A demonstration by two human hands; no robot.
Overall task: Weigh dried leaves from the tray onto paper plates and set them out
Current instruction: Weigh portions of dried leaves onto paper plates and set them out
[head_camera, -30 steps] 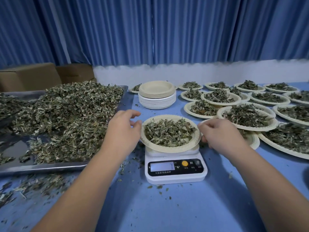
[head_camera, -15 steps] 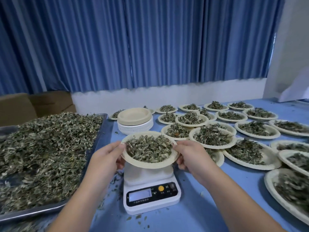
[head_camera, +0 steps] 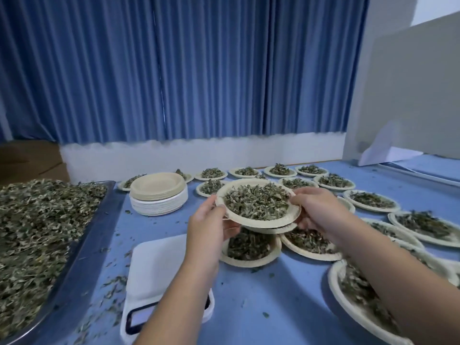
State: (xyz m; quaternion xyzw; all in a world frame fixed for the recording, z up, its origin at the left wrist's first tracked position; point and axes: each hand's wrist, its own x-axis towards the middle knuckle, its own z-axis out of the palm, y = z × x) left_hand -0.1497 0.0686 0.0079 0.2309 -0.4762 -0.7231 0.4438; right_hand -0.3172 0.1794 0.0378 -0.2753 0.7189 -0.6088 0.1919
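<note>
Filled plates (head_camera: 308,241) crowd the right; nearer table (head_camera: 273,307) seems free.

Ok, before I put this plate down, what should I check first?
1. Both hands hold the plate: ok. The left hand and right hand grip opposite rims.
2. Plate about level, leaves staying in: ok.
3. Plate lifted clear of the scale: ok.
4. Free spot right underneath: not ok. Filled plates lie there. Bare table shows nearer you.
5. Weight was right: cannot tell. The arm partly hides the display, and it is unreadable.
</note>
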